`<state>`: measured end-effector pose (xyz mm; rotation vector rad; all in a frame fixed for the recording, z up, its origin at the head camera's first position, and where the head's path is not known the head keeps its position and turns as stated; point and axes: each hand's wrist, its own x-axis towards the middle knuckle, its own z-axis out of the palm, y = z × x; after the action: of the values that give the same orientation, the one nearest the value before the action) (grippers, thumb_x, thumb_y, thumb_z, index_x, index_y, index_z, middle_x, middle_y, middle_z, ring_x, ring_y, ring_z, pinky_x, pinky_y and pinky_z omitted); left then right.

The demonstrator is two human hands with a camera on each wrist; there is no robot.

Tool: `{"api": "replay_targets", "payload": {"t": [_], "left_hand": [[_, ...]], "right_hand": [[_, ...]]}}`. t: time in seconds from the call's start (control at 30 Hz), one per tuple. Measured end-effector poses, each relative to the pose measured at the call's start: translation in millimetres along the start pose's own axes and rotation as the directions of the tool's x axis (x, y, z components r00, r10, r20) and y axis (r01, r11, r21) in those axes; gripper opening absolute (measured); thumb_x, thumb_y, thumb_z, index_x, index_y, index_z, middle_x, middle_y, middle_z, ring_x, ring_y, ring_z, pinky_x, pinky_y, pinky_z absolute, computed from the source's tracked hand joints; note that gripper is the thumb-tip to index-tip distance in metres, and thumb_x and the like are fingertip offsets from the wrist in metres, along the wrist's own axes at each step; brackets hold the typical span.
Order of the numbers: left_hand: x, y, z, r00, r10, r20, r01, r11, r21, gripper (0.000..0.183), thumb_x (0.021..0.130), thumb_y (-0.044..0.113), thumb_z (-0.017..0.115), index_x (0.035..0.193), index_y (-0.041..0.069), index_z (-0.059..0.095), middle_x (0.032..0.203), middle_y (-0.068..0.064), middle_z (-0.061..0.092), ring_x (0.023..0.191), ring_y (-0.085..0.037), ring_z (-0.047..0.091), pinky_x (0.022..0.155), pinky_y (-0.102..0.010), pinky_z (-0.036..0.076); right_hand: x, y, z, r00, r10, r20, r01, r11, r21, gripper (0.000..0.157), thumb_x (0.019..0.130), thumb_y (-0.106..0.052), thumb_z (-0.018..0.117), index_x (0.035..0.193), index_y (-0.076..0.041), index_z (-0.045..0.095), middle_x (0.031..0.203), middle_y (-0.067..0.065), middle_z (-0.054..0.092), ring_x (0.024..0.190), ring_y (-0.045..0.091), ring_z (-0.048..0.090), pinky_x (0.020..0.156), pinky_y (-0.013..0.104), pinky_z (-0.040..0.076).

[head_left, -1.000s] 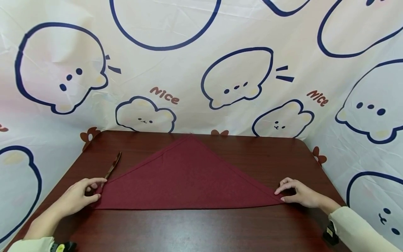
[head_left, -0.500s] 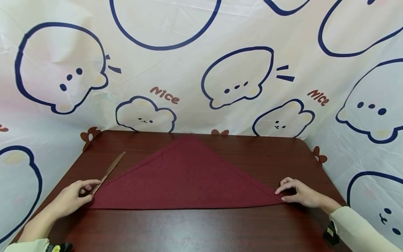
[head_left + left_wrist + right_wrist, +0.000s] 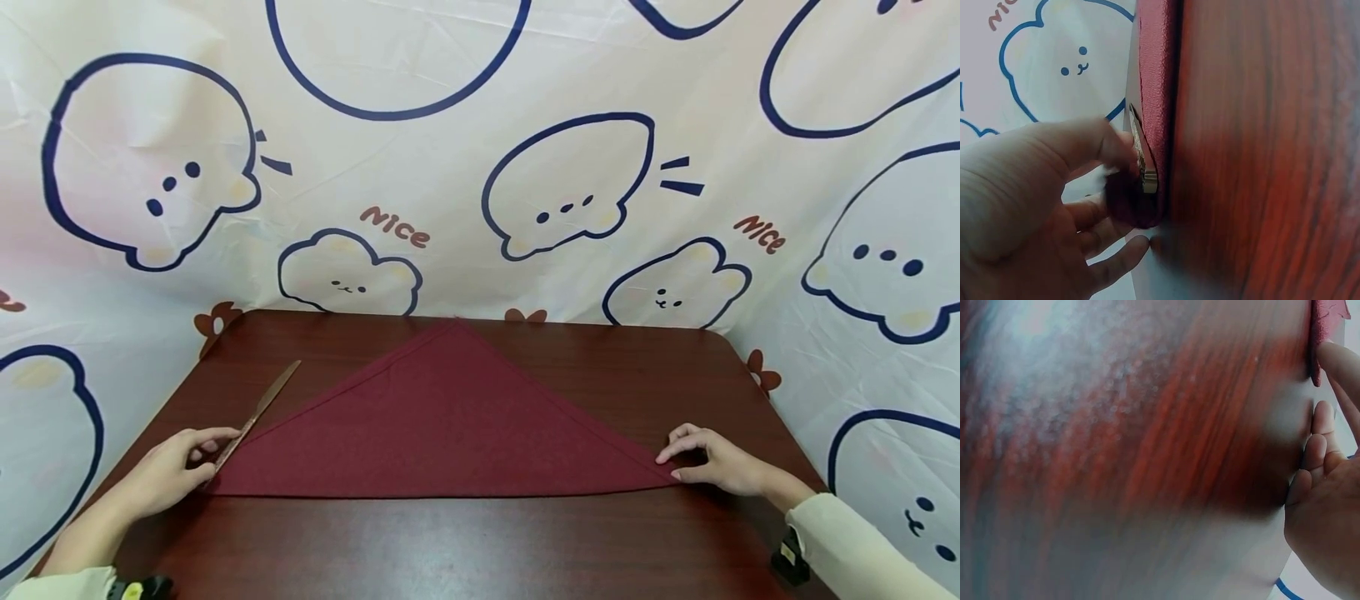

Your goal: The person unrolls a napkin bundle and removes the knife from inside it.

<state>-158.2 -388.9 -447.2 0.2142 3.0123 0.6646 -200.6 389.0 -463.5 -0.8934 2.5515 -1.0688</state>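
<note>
A dark red cloth (image 3: 450, 417), folded into a triangle, lies on the table with its long folded edge toward me. Across its left end slants a gold table knife (image 3: 279, 388), blade pointing away. My left hand (image 3: 168, 467) is at that end, thumb and fingers around the cloth's corner and the knife's near end. In the left wrist view, the corner curls up dark around the end of the knife handle (image 3: 1150, 181), between thumb and fingers. My right hand (image 3: 716, 460) pinches the right corner with thumb and forefinger; its other fingers (image 3: 1315, 452) are bent against the table.
The brown wooden table (image 3: 480, 546) has a shiny surface and rounded far corners. A pale curtain (image 3: 450, 167) printed with cartoon animals hangs behind the table and along both sides.
My left hand has moved a little left, drawing the cloth's left end out. The knife has shifted from a tilted, narrow view to lying flatter, nearer the corner. My right hand stays in place.
</note>
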Motion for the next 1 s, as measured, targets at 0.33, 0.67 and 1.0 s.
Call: {"api": "replay_targets", "payload": {"t": [0.33,0.67,1.0], "left_hand": [[0.2,-5.2,-2.7,1.0,-0.004,-0.004,0.004,1.0,0.012,0.045,0.081,-0.012,0.062,0.125,-0.005,0.064,0.102,-0.023,0.065,0.088,-0.027,0.056,0.068,-0.033,0.043],[2.3,-10.3,-4.0,0.998,-0.052,-0.027,0.053,0.998,0.04,0.043,0.079,-0.006,0.063,0.123,-0.006,0.062,0.099,-0.025,0.064,0.086,-0.029,0.057,0.068,-0.037,0.044],[3.7,-4.2,-4.0,0.993,-0.027,-0.113,0.032,0.999,0.044,0.034,0.09,0.005,0.069,0.121,-0.007,0.063,0.101,-0.029,0.064,0.087,-0.037,0.062,0.071,-0.051,0.049]], "right_hand": [[-1.8,-2.6,0.3,1.0,-0.009,-0.019,0.008,0.999,-0.035,0.018,0.09,-0.013,0.076,0.108,-0.015,0.077,0.108,-0.004,0.057,0.102,-0.005,0.048,0.084,0.019,0.041],[1.0,-3.4,0.4,1.0,-0.022,-0.019,0.021,0.999,-0.026,0.019,0.09,-0.01,0.075,0.108,-0.014,0.077,0.107,-0.002,0.057,0.102,-0.004,0.048,0.084,0.021,0.041],[0.1,-1.8,-0.4,1.0,-0.002,-0.013,0.002,0.999,-0.034,0.019,0.09,-0.013,0.075,0.109,-0.015,0.077,0.109,-0.005,0.056,0.102,-0.005,0.047,0.084,0.019,0.041]]}}
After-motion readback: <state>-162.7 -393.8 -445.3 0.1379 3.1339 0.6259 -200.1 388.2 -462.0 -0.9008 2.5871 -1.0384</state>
